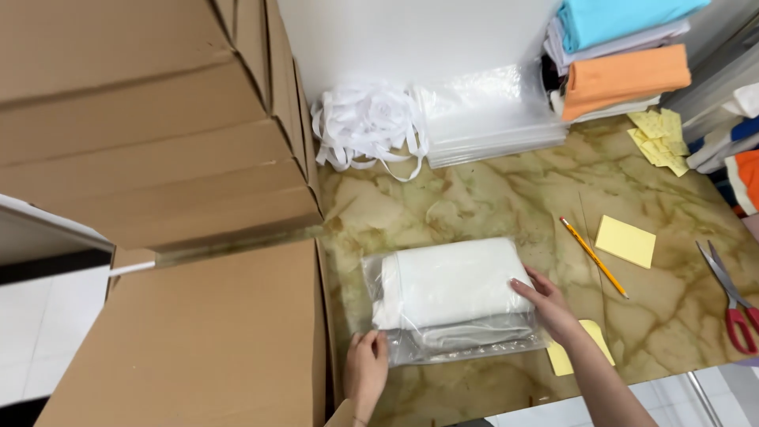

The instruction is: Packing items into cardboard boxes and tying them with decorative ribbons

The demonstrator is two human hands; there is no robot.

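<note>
Head view looks down on a marbled tabletop (490, 198), where a clear plastic bag (455, 296) holding folded white cloth lies near the near edge. Left hand (366, 372) grips the bag's near left corner, fingers curled onto the plastic. Right hand (547, 304) rests on the bag's right edge, fingers spread flat against the cloth and plastic, pressing rather than closing around it.

Just left of the bag stands a large cardboard box (198, 340), and behind it, farther left, leans a stack of flat cardboard (150, 119). At the far side of the table lie a heap of white straps (365, 126) and, to its right, a pile of clear bags (490, 111). Folded fabrics (621, 59) in blue, white and orange are stacked at the far right. Right of the bag lie a yellow pencil (594, 257), a yellow sticky pad (625, 241) and red-handled scissors (731, 300). Another yellow note (563, 360) shows partly under the right wrist.
</note>
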